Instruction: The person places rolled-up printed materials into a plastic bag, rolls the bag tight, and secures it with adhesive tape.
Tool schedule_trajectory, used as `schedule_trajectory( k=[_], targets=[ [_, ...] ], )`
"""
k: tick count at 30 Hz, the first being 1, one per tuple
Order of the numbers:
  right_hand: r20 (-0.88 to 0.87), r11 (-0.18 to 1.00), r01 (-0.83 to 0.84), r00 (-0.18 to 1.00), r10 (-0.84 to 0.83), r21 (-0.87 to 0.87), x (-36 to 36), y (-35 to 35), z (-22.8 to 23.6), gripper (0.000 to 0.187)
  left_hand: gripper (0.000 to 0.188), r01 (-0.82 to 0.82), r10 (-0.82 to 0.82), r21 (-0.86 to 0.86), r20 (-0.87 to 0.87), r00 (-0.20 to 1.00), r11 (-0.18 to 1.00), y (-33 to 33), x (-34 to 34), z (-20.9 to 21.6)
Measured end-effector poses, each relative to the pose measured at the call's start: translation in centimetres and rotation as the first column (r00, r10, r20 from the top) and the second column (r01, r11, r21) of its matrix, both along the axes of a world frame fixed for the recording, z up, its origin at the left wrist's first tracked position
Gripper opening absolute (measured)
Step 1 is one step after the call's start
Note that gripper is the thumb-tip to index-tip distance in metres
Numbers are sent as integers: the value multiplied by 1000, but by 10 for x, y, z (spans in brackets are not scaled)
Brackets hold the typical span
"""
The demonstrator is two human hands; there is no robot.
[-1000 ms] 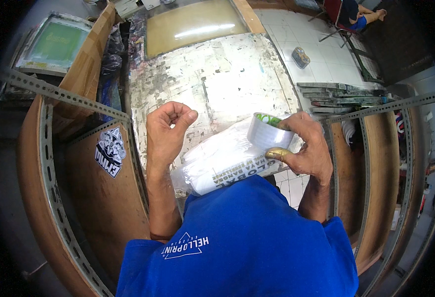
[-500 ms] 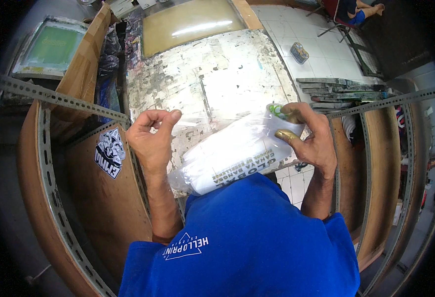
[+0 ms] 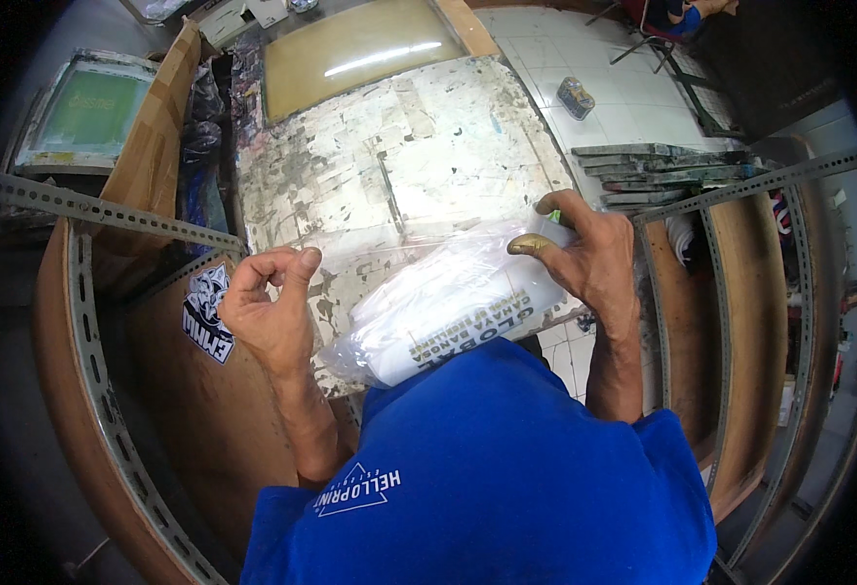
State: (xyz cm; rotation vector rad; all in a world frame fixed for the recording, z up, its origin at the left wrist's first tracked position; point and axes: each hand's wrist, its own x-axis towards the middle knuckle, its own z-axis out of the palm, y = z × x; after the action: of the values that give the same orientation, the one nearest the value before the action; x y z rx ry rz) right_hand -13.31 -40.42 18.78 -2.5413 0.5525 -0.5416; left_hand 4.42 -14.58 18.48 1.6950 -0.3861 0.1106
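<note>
A clear plastic bag with folded white cloth inside, printed in dark and gold letters, lies along the table's near edge against my blue shirt. My right hand grips a roll of clear tape with a green core, mostly covered by the fingers, above the bag's right end. Some gold-coloured stain marks that thumb. Thumb and forefinger of my left hand pinch the end of a see-through strip of tape, left of the bag. The strip stretches toward the roll above the bag's far side.
Paint-stained, the pale worktable carries a yellowish framed screen at its far end. Slotted metal rails and wooden panels flank me. Stacked dark frames lie at right, a small tub on the tiled floor. Someone sits far right.
My left hand has moved left and slightly down, away from the roll, lengthening the tape strip. My right hand with the roll has shifted a little left. The view has tilted slightly.
</note>
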Motion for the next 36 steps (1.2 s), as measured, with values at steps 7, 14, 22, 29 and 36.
schedule_trajectory(
  k=[7,14,22,29,36],
  targets=[
    [293,964,-255,930,222,79,0,3,14,23,13,39,-47,-146,-53,997,988,20,4,6],
    [423,923,-305,823,379,-232,-12,24,60,18,9,165,-97,-197,315,944,967,60,7,36],
    [535,737,-539,514,671,-408,-34,56,129,18,33,109,149,-321,679,719,941,124,-19,97],
    [457,593,-630,390,800,-501,-45,42,146,21,23,250,147,-381,759,634,890,142,-20,117],
    [509,596,-626,342,790,-504,-46,38,145,17,28,223,204,-427,748,632,877,136,-23,115]
  ],
)
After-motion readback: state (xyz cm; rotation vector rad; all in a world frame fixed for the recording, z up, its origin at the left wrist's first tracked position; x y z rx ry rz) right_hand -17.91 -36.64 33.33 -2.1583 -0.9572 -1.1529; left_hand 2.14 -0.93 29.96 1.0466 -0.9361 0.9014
